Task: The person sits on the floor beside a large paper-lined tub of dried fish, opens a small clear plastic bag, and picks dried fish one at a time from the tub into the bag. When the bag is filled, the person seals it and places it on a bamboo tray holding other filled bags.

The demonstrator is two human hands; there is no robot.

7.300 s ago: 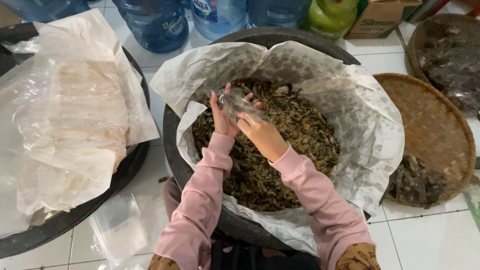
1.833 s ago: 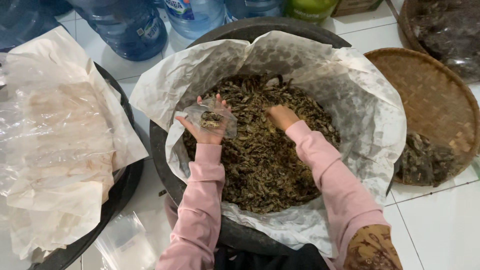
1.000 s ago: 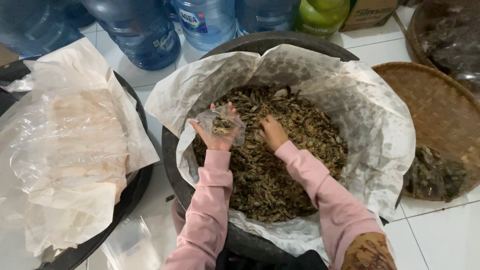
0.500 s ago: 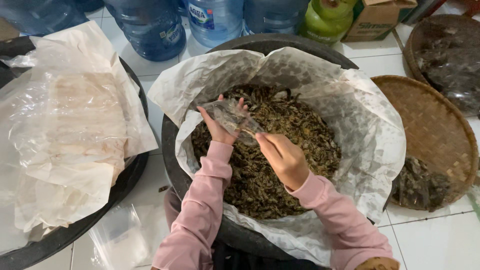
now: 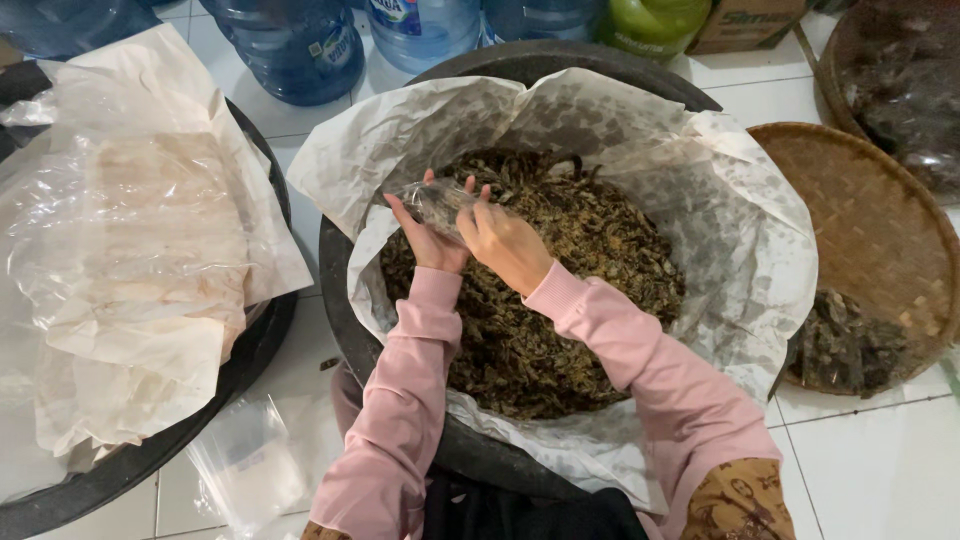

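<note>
Holding a small clear plastic bag [image 5: 437, 200] over the tub of dried dark leaves [image 5: 560, 290], filling in hand.

Near: my left hand [image 5: 425, 240] cups the bag from below, fingers closed on it; my right hand [image 5: 505, 245] pinches its mouth. Judged next: keep the mouth open, scoop more in. Beyond: paper-lined black tub [image 5: 520, 65], woven tray [image 5: 870, 230], water jugs [image 5: 300, 45]. Bag contents hard to make out; my fingertips partly hidden.

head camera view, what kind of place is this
Probably a home or small workshop floor for hand-packing dried food: white floor tiles, a black paper-lined basin of dark dried pieces, a round woven bamboo tray and blue plastic water jugs.
</note>
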